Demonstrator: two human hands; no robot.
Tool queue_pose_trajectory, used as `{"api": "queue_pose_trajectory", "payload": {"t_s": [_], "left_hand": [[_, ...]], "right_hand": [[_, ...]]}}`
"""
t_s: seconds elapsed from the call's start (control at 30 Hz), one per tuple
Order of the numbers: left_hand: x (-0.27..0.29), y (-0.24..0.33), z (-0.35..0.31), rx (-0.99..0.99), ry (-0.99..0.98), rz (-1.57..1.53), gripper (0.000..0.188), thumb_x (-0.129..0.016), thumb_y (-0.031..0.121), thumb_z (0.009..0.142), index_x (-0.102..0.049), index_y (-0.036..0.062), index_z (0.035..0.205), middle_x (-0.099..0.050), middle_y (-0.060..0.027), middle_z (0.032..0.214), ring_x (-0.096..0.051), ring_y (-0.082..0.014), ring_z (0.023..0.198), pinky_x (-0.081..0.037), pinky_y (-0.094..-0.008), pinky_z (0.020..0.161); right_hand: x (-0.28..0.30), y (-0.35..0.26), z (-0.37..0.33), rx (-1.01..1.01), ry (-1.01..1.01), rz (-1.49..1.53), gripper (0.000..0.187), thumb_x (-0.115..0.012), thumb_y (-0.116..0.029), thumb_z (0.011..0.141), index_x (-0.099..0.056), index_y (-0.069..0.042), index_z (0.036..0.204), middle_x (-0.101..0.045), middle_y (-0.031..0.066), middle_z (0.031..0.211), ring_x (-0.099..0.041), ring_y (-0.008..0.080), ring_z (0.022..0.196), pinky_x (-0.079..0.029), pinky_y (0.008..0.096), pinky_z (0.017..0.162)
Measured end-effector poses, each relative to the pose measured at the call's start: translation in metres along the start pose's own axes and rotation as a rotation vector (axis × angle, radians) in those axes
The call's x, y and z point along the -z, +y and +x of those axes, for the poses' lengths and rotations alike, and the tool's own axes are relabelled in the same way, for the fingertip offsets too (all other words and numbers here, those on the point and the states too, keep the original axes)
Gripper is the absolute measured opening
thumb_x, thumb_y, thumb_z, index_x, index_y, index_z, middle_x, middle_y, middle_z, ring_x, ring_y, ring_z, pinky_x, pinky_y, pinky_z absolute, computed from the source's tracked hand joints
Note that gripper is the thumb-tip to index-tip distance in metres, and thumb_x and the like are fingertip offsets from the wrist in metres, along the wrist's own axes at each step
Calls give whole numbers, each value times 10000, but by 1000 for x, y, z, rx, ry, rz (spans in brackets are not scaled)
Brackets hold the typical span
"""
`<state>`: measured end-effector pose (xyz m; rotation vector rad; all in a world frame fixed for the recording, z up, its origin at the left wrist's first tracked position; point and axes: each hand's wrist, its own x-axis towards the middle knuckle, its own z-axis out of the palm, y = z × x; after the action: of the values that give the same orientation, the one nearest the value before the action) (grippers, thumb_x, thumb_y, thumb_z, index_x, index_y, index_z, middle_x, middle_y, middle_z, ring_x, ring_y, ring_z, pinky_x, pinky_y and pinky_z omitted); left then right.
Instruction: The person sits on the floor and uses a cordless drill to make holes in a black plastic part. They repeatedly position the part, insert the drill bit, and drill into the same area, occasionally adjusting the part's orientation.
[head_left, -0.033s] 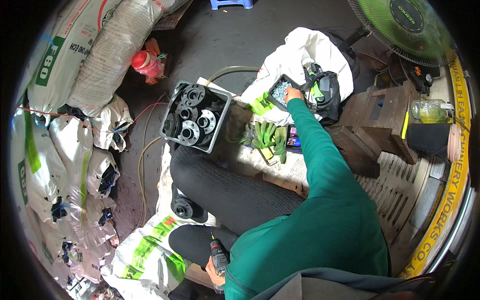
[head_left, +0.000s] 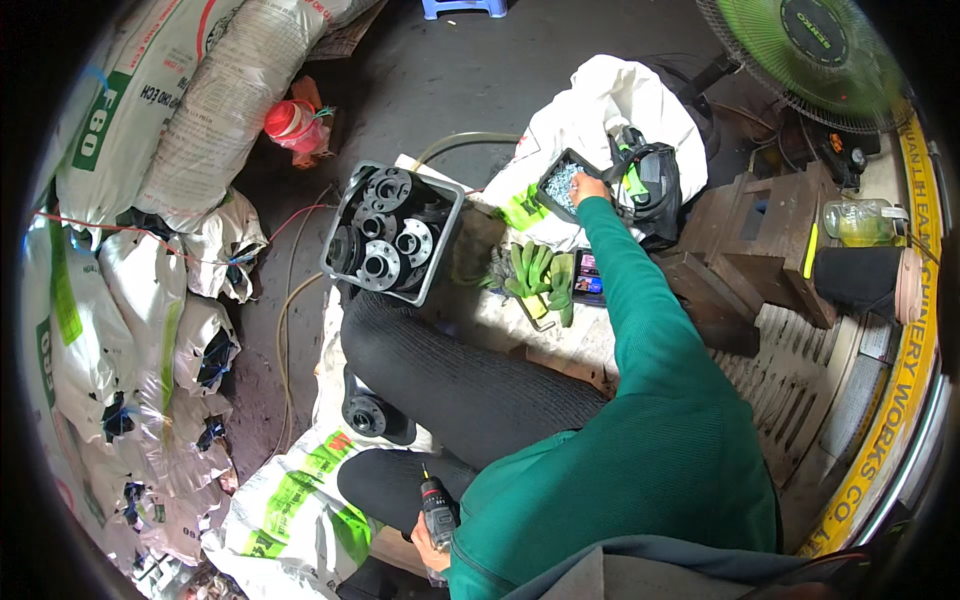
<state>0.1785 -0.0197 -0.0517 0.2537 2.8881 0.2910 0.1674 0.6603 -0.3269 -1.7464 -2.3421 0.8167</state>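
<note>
In my left hand, low beside my thigh, is a black and grey cordless drill, its bit pointing up and away. My right arm reaches far forward; my right hand is in a small black tray of little bluish-grey screws. Its fingers are drawn together among them, and what they pinch is too small to make out. Between my legs stands a black flanged part with a round hub. A grey crate beyond my knee holds several similar parts with metal-faced flanges.
Green gloves and a hex key lie near a box of small coloured packs. A black bag rests on a white sack. Right are a wooden stool and fan; stacked sacks line the left.
My right hand has shifted very slightly in the screw tray. Everything else looks the same.
</note>
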Motion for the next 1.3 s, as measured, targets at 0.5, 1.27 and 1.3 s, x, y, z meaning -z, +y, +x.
{"api": "queue_pose_trajectory", "payload": {"t_s": [0.5, 1.27, 1.3], "left_hand": [[0, 21, 5, -12, 48, -128, 615, -691, 353, 617, -557, 154, 1184, -556, -89, 1018, -573, -300, 931, -466, -381, 802], [102, 18, 32, -211, -28, -123, 447, -720, 198, 657, -609, 78, 1074, -635, -97, 1021, -613, -266, 928, -462, -390, 849], [112, 18, 30, -299, 76, -84, 447, -718, 220, 657, -611, 95, 1073, -633, -90, 1023, -606, -277, 934, -454, -405, 861]], "right_hand": [[11, 10, 16, -497, -213, 1667, 261, -524, -1, 856, -552, -28, 1114, -574, 95, 927, -584, 183, 861, -531, 376, 799], [86, -257, -210, -29, -1605, 1798, 237, -542, -84, 854, -551, -2, 1076, -600, 102, 973, -642, 219, 875, -572, 377, 754], [88, -275, -234, -30, -1656, 1701, 222, -557, -99, 850, -554, -10, 1053, -588, 93, 949, -637, 202, 850, -578, 364, 732]]}}
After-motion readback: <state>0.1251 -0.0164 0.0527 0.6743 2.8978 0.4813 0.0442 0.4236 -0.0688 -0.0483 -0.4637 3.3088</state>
